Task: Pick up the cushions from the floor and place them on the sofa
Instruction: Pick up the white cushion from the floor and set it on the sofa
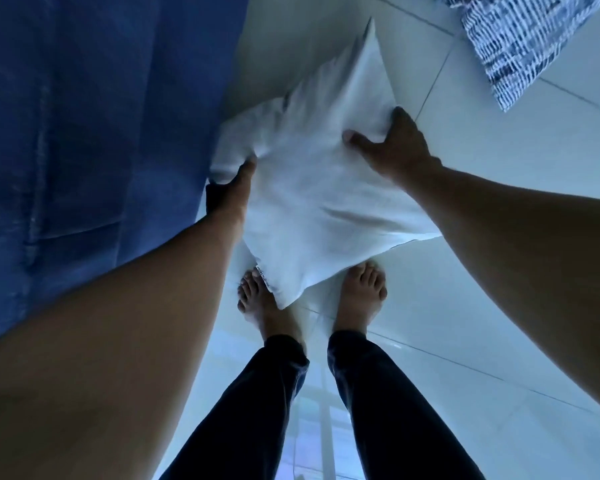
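Observation:
A plain white cushion (312,188) hangs above the tiled floor in front of my feet, held in both hands. My left hand (234,183) pinches its left edge, right beside the blue sofa (94,126). My right hand (394,143) grips its right edge, thumb on top. A blue-and-white patterned cushion (523,39) lies on the floor at the top right. The white cushion's lower corner covers part of my left foot.
The sofa's blue fabric fills the whole left side. Glossy white floor tiles (499,306) spread to the right and behind. My bare feet (361,296) and dark trouser legs stand under the white cushion.

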`<state>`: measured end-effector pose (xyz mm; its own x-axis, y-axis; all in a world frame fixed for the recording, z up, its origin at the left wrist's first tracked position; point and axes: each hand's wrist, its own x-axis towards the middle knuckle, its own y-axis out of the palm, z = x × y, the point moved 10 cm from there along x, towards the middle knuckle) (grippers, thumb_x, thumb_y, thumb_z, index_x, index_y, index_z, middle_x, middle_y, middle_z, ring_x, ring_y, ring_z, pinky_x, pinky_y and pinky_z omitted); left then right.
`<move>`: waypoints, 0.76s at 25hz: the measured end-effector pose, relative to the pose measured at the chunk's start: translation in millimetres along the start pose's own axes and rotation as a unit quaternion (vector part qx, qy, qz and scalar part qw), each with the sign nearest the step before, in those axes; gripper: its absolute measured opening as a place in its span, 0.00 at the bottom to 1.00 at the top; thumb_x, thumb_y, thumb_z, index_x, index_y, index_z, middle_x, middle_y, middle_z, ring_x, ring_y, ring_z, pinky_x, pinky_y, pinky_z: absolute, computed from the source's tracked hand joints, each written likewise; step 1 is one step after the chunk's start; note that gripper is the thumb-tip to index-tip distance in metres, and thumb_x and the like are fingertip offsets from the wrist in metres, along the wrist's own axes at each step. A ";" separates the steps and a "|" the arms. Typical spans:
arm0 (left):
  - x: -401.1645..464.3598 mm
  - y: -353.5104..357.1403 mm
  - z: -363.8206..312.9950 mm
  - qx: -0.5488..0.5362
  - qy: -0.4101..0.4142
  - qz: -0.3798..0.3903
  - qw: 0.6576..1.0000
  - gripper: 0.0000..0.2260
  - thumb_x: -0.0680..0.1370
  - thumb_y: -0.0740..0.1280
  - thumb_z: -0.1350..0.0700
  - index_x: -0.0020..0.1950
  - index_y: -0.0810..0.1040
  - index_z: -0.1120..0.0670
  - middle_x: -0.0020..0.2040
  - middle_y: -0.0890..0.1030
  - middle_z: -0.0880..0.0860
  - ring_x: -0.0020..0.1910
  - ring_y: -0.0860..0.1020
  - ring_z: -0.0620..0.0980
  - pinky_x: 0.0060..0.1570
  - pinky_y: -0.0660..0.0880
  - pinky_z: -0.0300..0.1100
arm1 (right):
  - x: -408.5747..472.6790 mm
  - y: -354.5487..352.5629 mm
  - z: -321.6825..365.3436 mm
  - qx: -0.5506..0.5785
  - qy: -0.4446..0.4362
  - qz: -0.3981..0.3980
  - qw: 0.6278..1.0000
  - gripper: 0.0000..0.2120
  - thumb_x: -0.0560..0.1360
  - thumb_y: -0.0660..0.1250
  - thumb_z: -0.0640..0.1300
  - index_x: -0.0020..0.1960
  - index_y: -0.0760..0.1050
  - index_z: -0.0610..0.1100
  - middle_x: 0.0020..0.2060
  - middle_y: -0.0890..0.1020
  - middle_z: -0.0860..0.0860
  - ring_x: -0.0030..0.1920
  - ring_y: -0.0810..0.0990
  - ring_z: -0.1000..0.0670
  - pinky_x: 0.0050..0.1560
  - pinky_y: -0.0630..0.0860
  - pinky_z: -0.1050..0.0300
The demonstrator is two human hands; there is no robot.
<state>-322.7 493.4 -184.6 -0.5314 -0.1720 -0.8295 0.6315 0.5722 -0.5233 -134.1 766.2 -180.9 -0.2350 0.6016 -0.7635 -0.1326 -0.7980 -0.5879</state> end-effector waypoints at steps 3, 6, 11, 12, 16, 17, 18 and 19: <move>13.0 21.4 5.4 -0.080 -0.030 0.057 0.995 0.44 0.70 0.78 0.33 0.79 0.71 0.53 0.74 0.78 0.51 0.72 0.77 0.54 0.75 0.71 0.50 | 13.7 4.2 -19.2 0.081 0.052 0.015 0.995 0.53 0.67 0.71 0.77 0.79 0.67 0.44 0.75 0.76 0.46 0.73 0.77 0.42 0.72 0.73 0.49; -7.9 25.3 6.7 -0.084 -0.023 0.101 0.991 0.36 0.72 0.80 0.40 0.74 0.77 0.58 0.69 0.82 0.56 0.68 0.80 0.59 0.74 0.74 0.56 | -10.7 -17.8 -29.1 0.142 0.048 0.006 0.989 0.53 0.67 0.76 0.74 0.81 0.69 0.43 0.67 0.80 0.47 0.54 0.83 0.54 0.62 0.75 0.56; -100.0 5.9 -4.3 -0.098 -0.014 0.133 0.986 0.34 0.65 0.81 0.41 0.66 0.83 0.59 0.61 0.87 0.58 0.60 0.85 0.61 0.67 0.80 0.58 | -88.8 -89.4 -53.5 0.200 0.082 -0.025 0.976 0.55 0.57 0.72 0.80 0.71 0.79 0.41 0.66 0.84 0.42 0.54 0.81 0.46 0.56 0.76 0.51; -125.6 -0.6 -10.5 -0.112 -0.015 0.146 0.983 0.30 0.67 0.82 0.43 0.63 0.84 0.58 0.59 0.88 0.57 0.58 0.86 0.60 0.65 0.81 0.57 | -109.1 -110.7 -53.7 0.215 0.087 -0.037 0.972 0.54 0.56 0.72 0.80 0.68 0.80 0.42 0.63 0.86 0.42 0.54 0.82 0.45 0.56 0.79 0.50; -223.0 -29.5 -34.3 -0.138 -0.010 0.197 0.971 0.17 0.75 0.80 0.48 0.58 0.87 0.55 0.52 0.91 0.53 0.52 0.90 0.54 0.48 0.86 0.46 | -184.9 -184.0 -46.5 0.253 0.092 -0.071 0.960 0.41 0.57 0.74 0.79 0.53 0.83 0.47 0.51 0.87 0.48 0.55 0.86 0.41 0.61 0.83 0.42; -250.5 -43.3 -41.4 -0.135 -0.002 0.205 0.969 0.15 0.75 0.80 0.48 0.57 0.86 0.53 0.50 0.91 0.50 0.50 0.90 0.52 0.45 0.85 0.43 | -208.5 -204.0 -40.2 0.261 0.088 -0.077 0.958 0.38 0.58 0.74 0.79 0.49 0.82 0.48 0.48 0.87 0.48 0.54 0.86 0.41 0.60 0.83 0.42; -271.1 -53.9 -50.3 -0.136 0.007 0.211 0.968 0.13 0.75 0.80 0.47 0.56 0.86 0.51 0.48 0.91 0.48 0.48 0.90 0.49 0.42 0.84 0.41 | -225.2 -219.4 -34.1 0.271 0.086 -0.081 0.955 0.35 0.58 0.74 0.79 0.46 0.81 0.48 0.48 0.87 0.47 0.54 0.86 0.40 0.59 0.83 0.42; -292.9 -68.0 -60.6 -0.139 0.021 0.214 0.967 0.12 0.76 0.79 0.47 0.56 0.85 0.50 0.47 0.91 0.46 0.44 0.90 0.45 0.39 0.84 0.39 | -244.1 -236.6 -26.3 0.281 0.083 -0.086 0.952 0.34 0.58 0.75 0.78 0.45 0.80 0.49 0.48 0.87 0.47 0.53 0.86 0.41 0.58 0.83 0.42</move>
<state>-244.2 553.4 105.8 -0.2802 0.1578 -0.9469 0.6254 0.7783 -0.0553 -20.0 809.1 137.5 -0.0137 0.6848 -0.7286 -0.6611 -0.5529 -0.5072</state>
